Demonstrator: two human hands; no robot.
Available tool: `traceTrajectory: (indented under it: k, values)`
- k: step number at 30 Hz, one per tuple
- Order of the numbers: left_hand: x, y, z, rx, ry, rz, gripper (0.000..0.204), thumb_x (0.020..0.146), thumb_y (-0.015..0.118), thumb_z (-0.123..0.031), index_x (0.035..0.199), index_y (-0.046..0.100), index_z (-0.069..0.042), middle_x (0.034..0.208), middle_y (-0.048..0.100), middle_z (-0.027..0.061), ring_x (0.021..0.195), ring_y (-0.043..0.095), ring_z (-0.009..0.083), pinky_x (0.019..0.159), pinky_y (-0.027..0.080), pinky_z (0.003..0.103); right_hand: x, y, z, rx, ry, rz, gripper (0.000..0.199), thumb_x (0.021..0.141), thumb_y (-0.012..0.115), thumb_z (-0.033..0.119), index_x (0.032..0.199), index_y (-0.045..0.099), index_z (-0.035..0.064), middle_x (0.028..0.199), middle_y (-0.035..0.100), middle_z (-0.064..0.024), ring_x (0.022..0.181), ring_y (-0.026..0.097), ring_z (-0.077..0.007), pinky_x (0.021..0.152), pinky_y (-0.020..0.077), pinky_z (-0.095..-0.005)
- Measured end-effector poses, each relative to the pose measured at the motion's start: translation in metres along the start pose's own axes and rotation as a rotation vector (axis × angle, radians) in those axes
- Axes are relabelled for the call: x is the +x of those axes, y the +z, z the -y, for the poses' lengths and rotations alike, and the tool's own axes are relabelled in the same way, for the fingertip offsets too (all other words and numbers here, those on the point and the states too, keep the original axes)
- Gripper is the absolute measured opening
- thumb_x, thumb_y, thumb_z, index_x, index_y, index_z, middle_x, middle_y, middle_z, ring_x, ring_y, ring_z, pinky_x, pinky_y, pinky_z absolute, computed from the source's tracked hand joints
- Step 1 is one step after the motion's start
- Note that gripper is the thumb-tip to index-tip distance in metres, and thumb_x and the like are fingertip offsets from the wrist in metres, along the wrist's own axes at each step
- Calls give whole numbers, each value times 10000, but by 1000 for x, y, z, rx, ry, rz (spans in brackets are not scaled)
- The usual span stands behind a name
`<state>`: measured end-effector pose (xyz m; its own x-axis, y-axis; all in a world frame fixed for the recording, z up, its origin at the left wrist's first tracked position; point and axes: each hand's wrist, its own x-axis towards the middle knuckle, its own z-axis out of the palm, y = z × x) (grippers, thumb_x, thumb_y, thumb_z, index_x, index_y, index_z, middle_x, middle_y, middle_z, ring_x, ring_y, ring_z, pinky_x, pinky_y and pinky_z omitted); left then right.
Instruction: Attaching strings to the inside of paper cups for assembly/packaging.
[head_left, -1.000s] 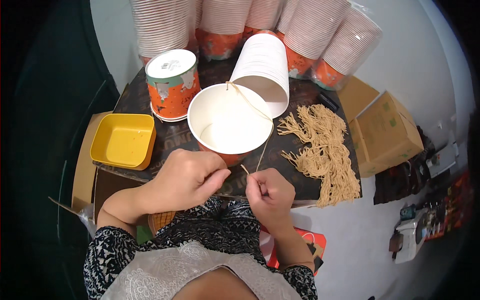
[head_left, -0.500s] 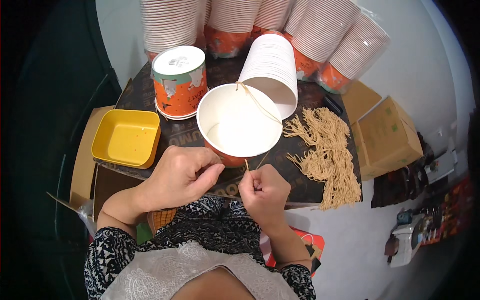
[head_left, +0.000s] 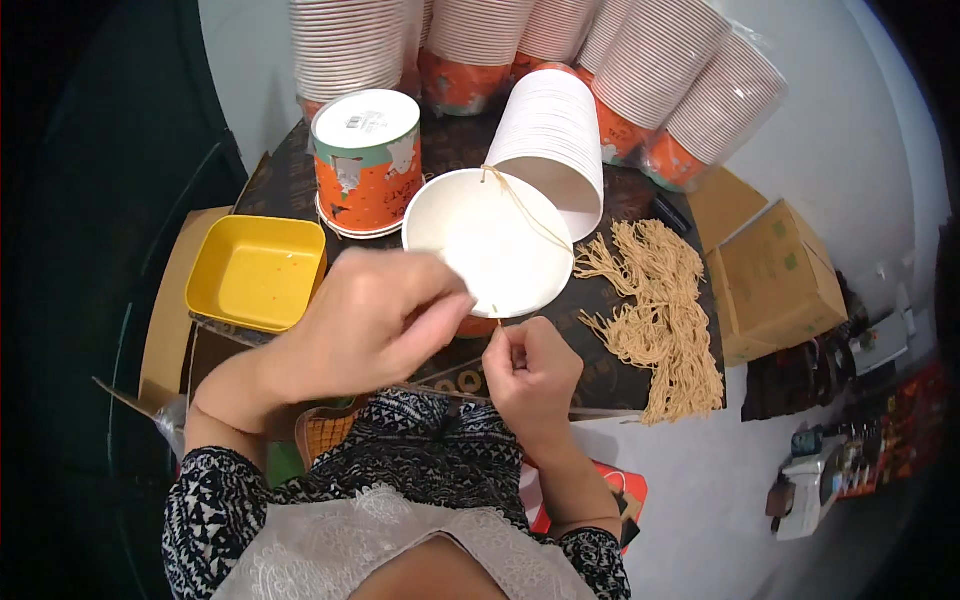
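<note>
Clock centred on open bucket (head_left: 500,255), mid-worktop (head_left: 607,388): it's upright, white inside, orange outside at nr side, mouth facing up.

Thin tan cord (head_left: 497,178) sits on bucket's far rim at 12, slants across mouth to rim approx 3, then drops out of sight.

R hand (head_left: 533,368) at 5, just nr side of bucket: thumb & forefinger pinched on cord, short end poking up by nr rim at 6; other fingers curled in. Can't tell if the tip touches the wall.

L hand (head_left: 385,312) at 8, a bit blurred, back of hand up: fingers curled, thumb brought up to forefinger. Hides part of bucket rim; can't tell if it touches it or if anything's pinched inside.

Hank of tan cords (head_left: 675,310), loose ends twd bucket, at 4, nr R edge of worktop. Yellow bin (head_left: 250,272) at 9, nr L edge, w/ a few small specks in it. Upside-down bucket (head_left: 365,192), orange & green w/ white base up, at 10. Nested white stack (head_left: 545,125) on its side at 1, open end twd person, right behind open bucket. Bagged bucket stacks (head_left: 665,60) along back, 11 to 2. Cardboard box (head_left: 785,290) at 3, beyond worktop.
</note>
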<state>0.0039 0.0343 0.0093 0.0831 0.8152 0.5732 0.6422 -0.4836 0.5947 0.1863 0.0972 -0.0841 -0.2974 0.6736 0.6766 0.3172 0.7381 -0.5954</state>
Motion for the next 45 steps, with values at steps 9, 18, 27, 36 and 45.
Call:
traceTrajectory:
  k: [9,18,27,36,45]
  values:
    - [69,12,47,206,173,696,219,909,593,-131,1067,669,0,999,643,181,1013,574,369,901,455,462,-3,5,-6,91,9,-22,135,788,688,-45,769,582,37,638,553,-99,501,552,-251,484,445,-356]
    - [73,20,33,31,-148,996,231,976,541,-191,977,644,15,834,675,171,789,643,331,737,493,413,-4,1,-10,126,9,-33,136,782,701,-30,781,589,46,680,573,-108,535,569,-267,509,455,-363]
    - [53,44,16,112,-169,599,252,909,546,-193,859,647,32,752,663,206,724,663,319,712,512,407,6,-49,-14,-21,-41,143,137,797,736,45,914,668,65,751,613,-97,625,622,-274,560,490,-365]
    - [54,49,25,-577,-531,452,152,905,633,-77,802,647,33,815,700,97,631,590,111,539,465,257,23,-88,-8,-120,-110,235,299,825,658,-29,1114,631,41,890,621,-145,762,634,-337,641,507,-402]
    - [63,51,25,-701,-595,596,43,851,705,-2,859,673,26,783,668,55,624,556,74,564,440,226,69,-81,-10,27,-311,206,393,790,534,-115,1152,614,16,1006,606,-191,878,615,-375,762,515,-404]
